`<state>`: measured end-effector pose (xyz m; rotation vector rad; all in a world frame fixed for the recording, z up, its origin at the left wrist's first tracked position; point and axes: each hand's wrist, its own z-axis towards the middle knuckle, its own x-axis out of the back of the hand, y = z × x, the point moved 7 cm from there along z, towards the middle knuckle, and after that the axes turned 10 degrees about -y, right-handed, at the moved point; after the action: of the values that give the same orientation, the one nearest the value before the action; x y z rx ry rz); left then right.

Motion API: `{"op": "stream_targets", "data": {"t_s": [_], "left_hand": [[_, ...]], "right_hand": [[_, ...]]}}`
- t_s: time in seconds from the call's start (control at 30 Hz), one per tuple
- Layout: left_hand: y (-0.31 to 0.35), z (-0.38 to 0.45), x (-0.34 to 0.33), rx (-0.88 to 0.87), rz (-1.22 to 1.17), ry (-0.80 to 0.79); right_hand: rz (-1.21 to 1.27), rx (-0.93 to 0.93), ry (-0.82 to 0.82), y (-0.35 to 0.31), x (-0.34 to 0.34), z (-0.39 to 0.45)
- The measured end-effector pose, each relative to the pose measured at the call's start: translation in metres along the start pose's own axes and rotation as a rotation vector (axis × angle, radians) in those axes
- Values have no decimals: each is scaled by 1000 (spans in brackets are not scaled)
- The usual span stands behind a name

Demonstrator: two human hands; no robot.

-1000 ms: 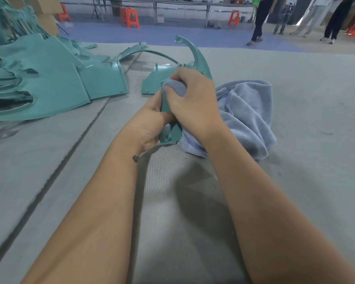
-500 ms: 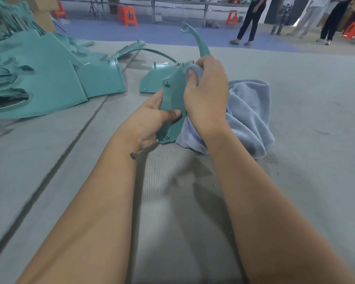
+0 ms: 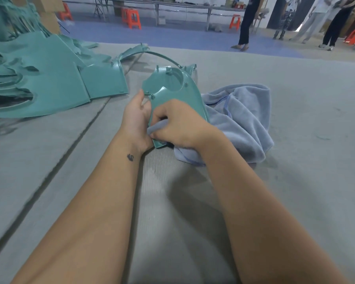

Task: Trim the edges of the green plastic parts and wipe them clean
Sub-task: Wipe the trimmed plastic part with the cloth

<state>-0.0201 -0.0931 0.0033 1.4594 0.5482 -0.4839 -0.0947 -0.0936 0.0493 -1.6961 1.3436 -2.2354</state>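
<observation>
Wiping step: best done with short firm strokes along part's lower edge, left hand bracing.

Left hand [image 3: 136, 117] grips green plastic part [image 3: 173, 93] at left edge. Right hand [image 3: 177, 125] pinches blue-grey cloth [image 3: 242, 119] against part's lower face. Part stands tilted on grey mat [image 3: 172, 201], rising beyond both hands, near mat's middle.

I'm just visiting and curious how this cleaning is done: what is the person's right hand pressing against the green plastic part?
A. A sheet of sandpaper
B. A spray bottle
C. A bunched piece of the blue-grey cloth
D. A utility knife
C: the right hand grips a bunched fold of the blue-grey cloth against the green plastic part, which the left hand steadies.
</observation>
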Motion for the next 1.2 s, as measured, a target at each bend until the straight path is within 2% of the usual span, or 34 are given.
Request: {"op": "stream_targets", "data": {"t_s": [0.1, 0.2, 0.37, 0.5, 0.63, 0.67, 0.8, 0.83, 0.9, 1.0, 1.1, 1.2], "left_hand": [[-1, 1, 2, 7, 32, 28], [-4, 3, 2, 55, 67, 30], [-5, 4, 1, 49, 97, 40], [-9, 4, 2, 70, 160, 80], [-5, 8, 4, -23, 279, 121], [-4, 7, 5, -39, 296, 138], [10, 3, 17, -121, 259, 288], [13, 2, 19, -145, 221, 310], [17, 1, 21, -176, 117, 300], [14, 4, 14, -157, 46, 230], [8, 5, 8, -132, 220, 268], [11, 1, 1, -160, 522, 332]], "right_hand": [[36, -19, -73, 1, -1, -2], [16, -30, -31, 4, 5, -5], [-53, -92, 198, 18, 19, -2], [-125, -224, 456, 41, 42, -8], [-125, -383, 606, 68, 55, -21], [-59, -399, 646, 73, 57, -23], [526, -371, 956, 98, 71, -45], [606, -366, 1007, 104, 74, -51], [651, -359, 1006, 107, 75, -55], [557, -262, 834, 85, 66, -41], [621, -10, 691, 48, 50, -22], [583, 97, 643, 28, 42, -15]]}}
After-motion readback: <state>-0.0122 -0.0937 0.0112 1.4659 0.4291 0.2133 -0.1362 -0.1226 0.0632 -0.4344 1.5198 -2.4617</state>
